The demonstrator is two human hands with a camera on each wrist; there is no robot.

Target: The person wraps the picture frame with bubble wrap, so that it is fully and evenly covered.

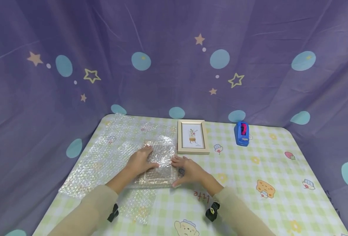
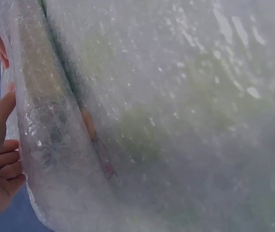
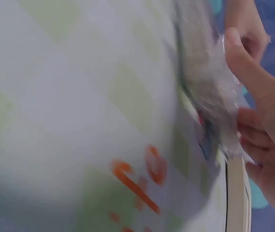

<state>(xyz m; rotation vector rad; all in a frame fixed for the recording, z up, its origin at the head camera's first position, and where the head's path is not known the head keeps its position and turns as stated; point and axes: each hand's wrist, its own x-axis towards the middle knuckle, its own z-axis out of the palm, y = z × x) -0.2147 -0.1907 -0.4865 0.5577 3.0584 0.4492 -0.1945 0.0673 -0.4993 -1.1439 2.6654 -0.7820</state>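
Observation:
A flat rectangular bundle in clear bubble wrap point(image 1: 161, 154) lies on the table, and a beige edge point(image 2: 38, 63) shows through its layers. My left hand point(image 1: 139, 162) rests on its top left part, thumb and fingers spread apart. At the bundle's right side, my right hand point(image 1: 191, 170) touches the wrap, fingertips on the upper edge and thumb near the front corner. In the right wrist view, the thumb and bent fingers of the right hand point(image 3: 265, 116) lie along the wrapped edge point(image 3: 207, 77). The loose bubble wrap sheet point(image 1: 103, 154) spreads out to the left.
A light wooden picture frame point(image 1: 192, 137) with a plant drawing lies just behind the right hand. Farther right stands a blue tape dispenser point(image 1: 242, 133) with a pink roll. A green checked cloth point(image 1: 268, 164) covers the table, and a purple curtain point(image 1: 174, 88) hangs behind it.

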